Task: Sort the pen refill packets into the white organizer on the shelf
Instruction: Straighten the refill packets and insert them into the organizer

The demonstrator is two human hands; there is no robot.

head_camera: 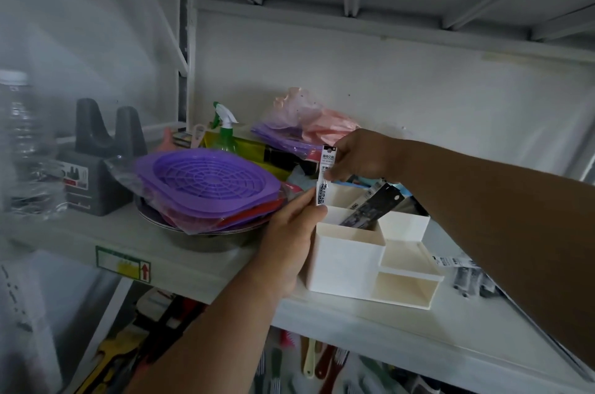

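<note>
Refill packet held upright over organizer.
Right hand (357,155) pinches the narrow white printed refill packet (325,177) at its top; left hand (291,232) grips its lower end, beside the white plastic compartmented organizer (344,261).

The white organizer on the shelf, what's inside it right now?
In the white organizer, dark pen refill packets lean in a tall rear compartment. The two low front trays look empty. Both hands hold a white packet upright above its back-left corner; compartment bottoms there are hidden.

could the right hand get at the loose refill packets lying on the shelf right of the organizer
Probably yes. The loose packets lie in the open on the shelf, nothing stacked on them. But the right hand now pinches an upright packet over the white organizer, so it must release that first.
</note>
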